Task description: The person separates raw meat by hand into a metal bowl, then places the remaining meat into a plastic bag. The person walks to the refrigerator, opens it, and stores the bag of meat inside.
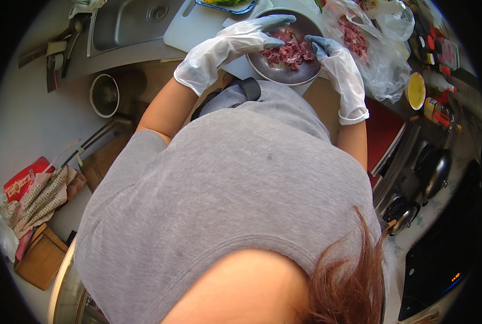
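A round metal bowl (279, 76) holds sliced raw red meat (290, 52) at the top of the view. Both hands wear white gloves with grey-blue fingers. My left hand (261, 34) reaches over the bowl's left side, thumb and fingers apart above the meat. At the opposite rim is my right hand (328, 50), its fingers spread and their tips over the bowl's edge; whether they touch the rim is unclear. Right of the bowl lies a clear plastic bag (387, 77) with more raw meat (352, 38) in it.
A white cutting board (180, 34) lies left of the bowl, beside a steel sink (123, 24). Behind it is a blue-rimmed dish (224, 6) with green food. Bottles and a yellow-topped tub (416, 91) stand at right, near a gas stove (403, 174). A bin (105, 96) stands at lower left.
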The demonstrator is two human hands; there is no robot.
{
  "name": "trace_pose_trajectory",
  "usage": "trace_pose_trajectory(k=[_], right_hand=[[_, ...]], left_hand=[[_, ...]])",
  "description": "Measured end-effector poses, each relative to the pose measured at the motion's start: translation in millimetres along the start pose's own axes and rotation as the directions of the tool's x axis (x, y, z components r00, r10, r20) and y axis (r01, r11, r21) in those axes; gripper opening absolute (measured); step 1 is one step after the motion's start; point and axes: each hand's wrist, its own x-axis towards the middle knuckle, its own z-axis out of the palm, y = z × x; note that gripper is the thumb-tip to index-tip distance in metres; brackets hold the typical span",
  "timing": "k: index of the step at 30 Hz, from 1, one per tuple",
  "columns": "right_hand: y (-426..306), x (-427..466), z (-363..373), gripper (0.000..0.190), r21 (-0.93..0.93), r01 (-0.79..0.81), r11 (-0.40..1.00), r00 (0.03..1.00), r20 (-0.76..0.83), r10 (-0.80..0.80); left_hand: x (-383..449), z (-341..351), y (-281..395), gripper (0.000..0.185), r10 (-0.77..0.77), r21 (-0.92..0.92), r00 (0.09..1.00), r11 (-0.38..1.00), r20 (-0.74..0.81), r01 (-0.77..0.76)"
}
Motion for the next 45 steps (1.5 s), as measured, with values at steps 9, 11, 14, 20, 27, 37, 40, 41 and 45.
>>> trace_pose_trajectory(k=[9,11,14,20,27,37,40,41,45], right_hand=[[-3,2,2,0.035,0.288,-0.117,0.951,0.984,-0.095,0.150],[-2,-1,-3,0.035,0.345,-0.151,0.926,0.981,-0.062,0.183],[26,-1,1,0.034,0.539,-0.197,0.819,0.971,-0.010,0.240],[27,2,3,0.038,0.518,-0.359,0.776,0.931,0.135,0.340],[19,-18,4,0.036,0.363,-0.125,0.923,0.972,-0.143,0.187],[47,30,82,0.014,-0.652,-0.029,0.757,0.965,-0.217,-0.149],[52,60,112,0.014,-0.622,-0.096,0.777,0.945,-0.303,-0.126],[58,60,115,0.014,-0.651,-0.057,0.757,0.955,-0.256,-0.148],[34,48,79,0.017,-0.567,-0.012,0.824,0.994,-0.095,-0.051]], left_hand=[[6,-3,-22,0.047,-0.099,-0.344,0.995,0.935,-0.008,0.090],[2,-2,-20,0.044,-0.175,-0.469,0.984,0.868,0.023,0.165],[1,3,13,0.035,-0.327,-0.468,0.930,0.804,0.168,0.367],[15,40,2,0.035,-0.141,0.078,0.930,0.990,0.341,0.121],[46,56,-16,0.041,0.122,0.252,0.992,0.961,-0.005,-0.117],[44,66,-19,0.021,0.073,0.778,0.963,0.575,0.260,-0.254],[43,49,-15,0.008,0.188,0.790,0.971,0.568,0.151,-0.233],[43,45,-20,0.006,0.230,0.764,0.970,0.610,0.083,-0.210],[32,27,-17,0.012,0.235,0.604,0.963,0.789,-0.129,-0.112]])
